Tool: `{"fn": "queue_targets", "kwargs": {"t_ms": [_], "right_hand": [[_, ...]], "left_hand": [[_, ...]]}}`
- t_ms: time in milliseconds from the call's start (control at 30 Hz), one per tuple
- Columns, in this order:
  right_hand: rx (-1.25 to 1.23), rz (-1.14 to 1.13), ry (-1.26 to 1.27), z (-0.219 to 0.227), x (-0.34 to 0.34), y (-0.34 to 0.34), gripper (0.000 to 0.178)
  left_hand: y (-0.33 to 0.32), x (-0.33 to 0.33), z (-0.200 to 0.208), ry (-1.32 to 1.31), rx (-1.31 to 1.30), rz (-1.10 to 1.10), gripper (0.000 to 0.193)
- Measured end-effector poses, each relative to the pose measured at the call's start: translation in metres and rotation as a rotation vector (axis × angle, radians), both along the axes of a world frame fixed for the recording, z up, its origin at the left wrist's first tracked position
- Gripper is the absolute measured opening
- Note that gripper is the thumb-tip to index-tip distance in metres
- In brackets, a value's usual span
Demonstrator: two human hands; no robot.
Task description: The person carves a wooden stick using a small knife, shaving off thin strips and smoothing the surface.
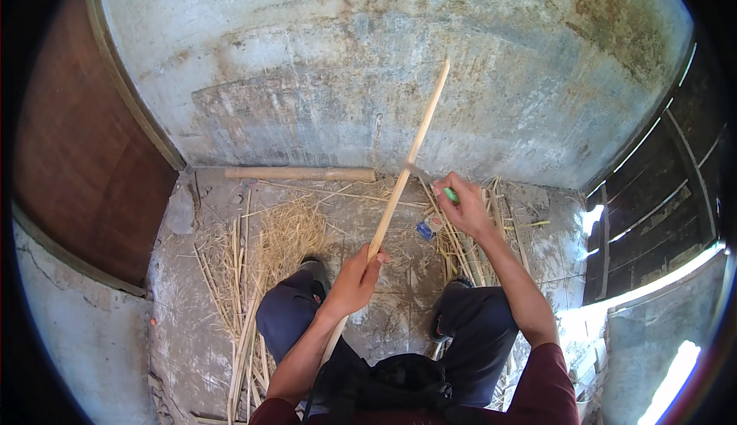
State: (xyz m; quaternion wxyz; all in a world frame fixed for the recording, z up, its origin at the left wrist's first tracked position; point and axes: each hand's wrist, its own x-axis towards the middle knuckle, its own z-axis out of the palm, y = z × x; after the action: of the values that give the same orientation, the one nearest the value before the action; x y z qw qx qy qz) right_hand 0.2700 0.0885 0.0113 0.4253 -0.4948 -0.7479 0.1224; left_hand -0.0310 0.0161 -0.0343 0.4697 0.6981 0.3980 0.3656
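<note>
Knife (pixel 451 194) on strip (pixel 394 198), dead centre!

Head view: the left hand (pixel 353 281), lower centre, has its fingers wrapped firmly round the long wooden strip, which slants from lower centre to the upper middle of the frame. Right of centre, the right hand (pixel 465 208) has fingers curled tight on the green-handled knife, its blurred blade (pixel 419 172) right up at the strip. Shavings (pixel 292 233) lie heaped left of centre, a pole (pixel 299 173) just above them

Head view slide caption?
Left hand grips a long pale strip; right hand holds a green-handled tool at it.
</note>
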Motion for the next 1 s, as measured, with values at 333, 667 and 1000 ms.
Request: {"fn": "queue_targets", "kwargs": {"t_ms": [333, 667, 1000], "right_hand": [[0.145, 0.277, -0.121, 0.0, -0.03, -0.023, 0.009], [0.025, 0.119, -0.038, -0.002, -0.001, -0.011, 0.011], [0.124, 0.052, -0.075, -0.001, 0.012, 0.007, 0.016]], "left_hand": [[-0.015, 0.006, 0.011, 0.099, 0.085, -0.032, 0.014], [-0.024, -0.002, 0.011, 0.117, 0.03, -0.034, 0.012], [-0.027, -0.006, 0.008, 0.137, 0.09, -0.004, 0.012]]}}
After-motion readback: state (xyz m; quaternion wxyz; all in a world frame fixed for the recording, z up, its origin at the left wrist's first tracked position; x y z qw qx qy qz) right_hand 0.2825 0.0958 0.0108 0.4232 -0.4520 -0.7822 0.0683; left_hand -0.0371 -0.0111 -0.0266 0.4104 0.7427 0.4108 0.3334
